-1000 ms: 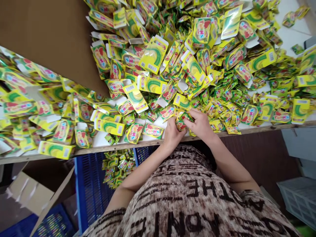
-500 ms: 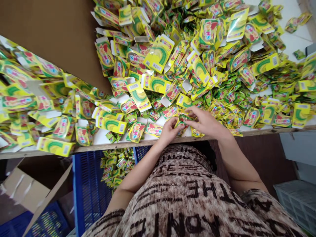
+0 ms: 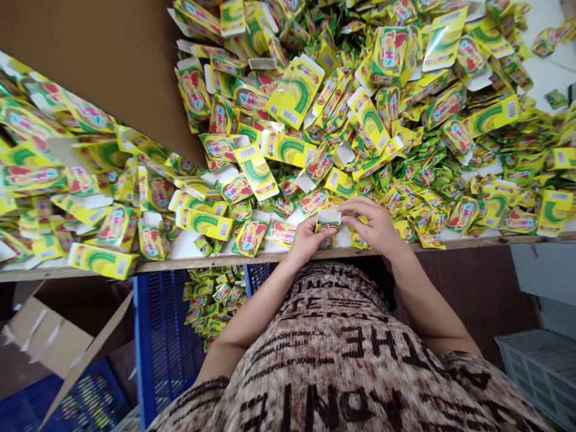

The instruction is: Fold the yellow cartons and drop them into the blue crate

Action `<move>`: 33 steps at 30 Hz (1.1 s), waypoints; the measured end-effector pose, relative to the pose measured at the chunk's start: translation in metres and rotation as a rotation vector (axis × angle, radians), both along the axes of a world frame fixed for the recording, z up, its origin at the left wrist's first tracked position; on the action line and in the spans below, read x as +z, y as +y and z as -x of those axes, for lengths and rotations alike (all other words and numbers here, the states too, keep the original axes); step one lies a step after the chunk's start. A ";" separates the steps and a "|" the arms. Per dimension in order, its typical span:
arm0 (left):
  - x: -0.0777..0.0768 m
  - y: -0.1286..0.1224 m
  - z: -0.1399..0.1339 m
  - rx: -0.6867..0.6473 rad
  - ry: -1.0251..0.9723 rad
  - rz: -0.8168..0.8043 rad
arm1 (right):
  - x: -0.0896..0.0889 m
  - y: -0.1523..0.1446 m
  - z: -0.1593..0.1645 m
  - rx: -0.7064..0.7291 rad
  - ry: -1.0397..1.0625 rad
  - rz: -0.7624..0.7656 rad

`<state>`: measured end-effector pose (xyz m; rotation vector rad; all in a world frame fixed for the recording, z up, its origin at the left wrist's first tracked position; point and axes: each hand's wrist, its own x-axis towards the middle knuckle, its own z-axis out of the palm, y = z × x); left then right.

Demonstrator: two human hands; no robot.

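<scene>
My left hand [image 3: 306, 241] is closed round a small yellow and green candy box [image 3: 327, 227] at the table's front edge. The box's white end flap faces up. At the right side of that flap, my right hand [image 3: 372, 225] has its fingertips pinched together, touching the box's edge. Just beyond my hands lie more printed boxes, among them a yellow one with a barcode [image 3: 339, 182]. To the right is a heap of small yellow and green candy sachets [image 3: 409, 201]. Whether sachets are inside the held box is hidden.
A large brown cardboard sheet or box side [image 3: 103, 72] rises at the upper left. Boxes and sachets cover much of the white table. Below its wooden edge [image 3: 180, 262] stand a blue crate [image 3: 168, 342] beside filled boxes, an open carton [image 3: 49, 336] and a grey crate [image 3: 535, 366].
The box in my left hand has tipped so its white flap now shows. The small green and yellow sachets seen between my fingers earlier are out of sight. My right hand stays close.
</scene>
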<state>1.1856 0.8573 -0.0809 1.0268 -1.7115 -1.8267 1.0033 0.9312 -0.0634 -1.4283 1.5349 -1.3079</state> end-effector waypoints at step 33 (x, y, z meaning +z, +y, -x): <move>0.011 -0.016 -0.021 0.218 0.043 0.060 | -0.011 -0.013 -0.043 -0.117 -0.516 -0.189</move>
